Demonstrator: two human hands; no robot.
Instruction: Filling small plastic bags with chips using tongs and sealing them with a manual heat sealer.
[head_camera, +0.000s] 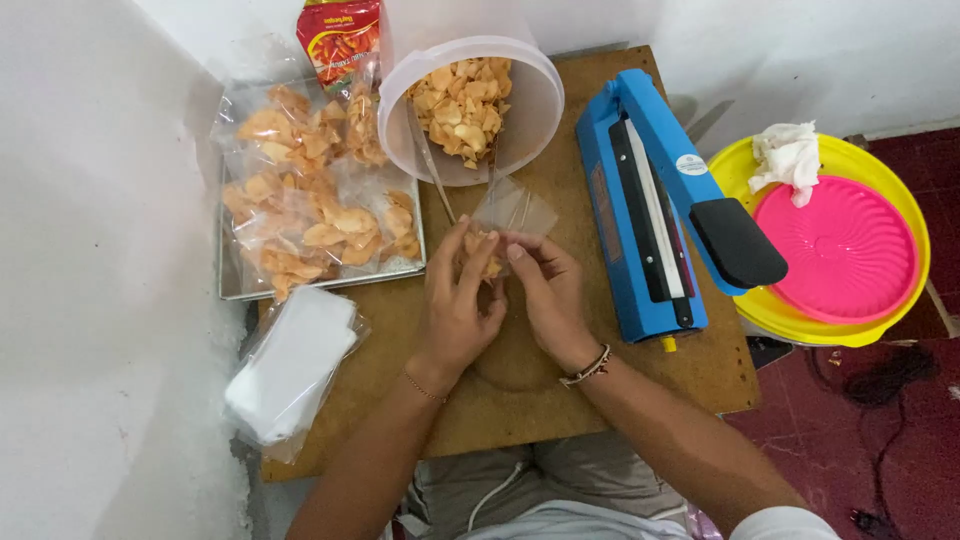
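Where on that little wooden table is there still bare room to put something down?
Bare board shows along the near edge, between the stack of clear bags and the blue heat sealer, under the wrists. The far side is crowded: tray of filled bags, tub of chips, and both hands, left hand and right hand, around a small bag.

Clear glossy plastic bag (512, 212), thin, crinkled, pinched between left hand (455, 305) & right hand (545, 295). Matt brown wood board (520, 400), worn. At its back-left corner, dull metal tray (235, 290) w/ shiny plastic packs (310, 205). Translucent smooth plastic tub (520, 120) at back edge. Glossy blue sealer (650, 200), matt black handle, by right edge.
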